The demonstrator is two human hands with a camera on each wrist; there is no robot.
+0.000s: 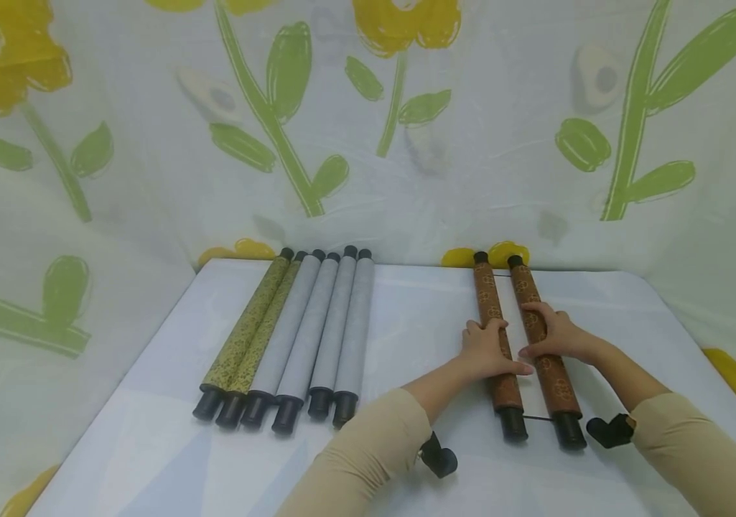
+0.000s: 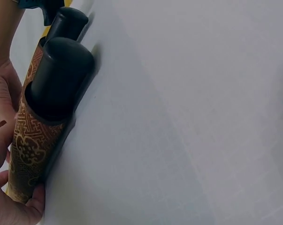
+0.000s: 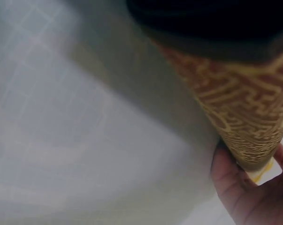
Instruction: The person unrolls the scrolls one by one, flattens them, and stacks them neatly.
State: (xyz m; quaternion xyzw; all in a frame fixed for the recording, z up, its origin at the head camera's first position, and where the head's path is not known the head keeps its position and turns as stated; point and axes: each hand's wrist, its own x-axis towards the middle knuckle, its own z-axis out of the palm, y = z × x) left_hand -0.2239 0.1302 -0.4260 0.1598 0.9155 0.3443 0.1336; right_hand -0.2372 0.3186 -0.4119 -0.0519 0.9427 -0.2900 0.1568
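On the right half of the table lies a brown patterned scroll with black end knobs, its two rolls slightly apart with a narrow pale strip (image 1: 537, 396) between them. My left hand (image 1: 487, 353) grips the left roll (image 1: 487, 294) near its middle, thumb on the inner side. Around the right roll (image 1: 528, 287) curl the thumb and fingers of my right hand (image 1: 561, 336). The left wrist view shows fingertips tucked against the lower side of the brown roll (image 2: 33, 145). Close up in the right wrist view, the gold-patterned roll (image 3: 244, 103) rests between thumb and fingers.
Left of the hands, two yellow-green speckled scrolls (image 1: 248, 323) and several light grey scrolls (image 1: 322, 330) lie side by side on the white table (image 1: 167, 431). A curtain with a flower print (image 1: 503, 143) hangs behind the table. Black wrist devices (image 1: 439, 459) sit under both forearms.
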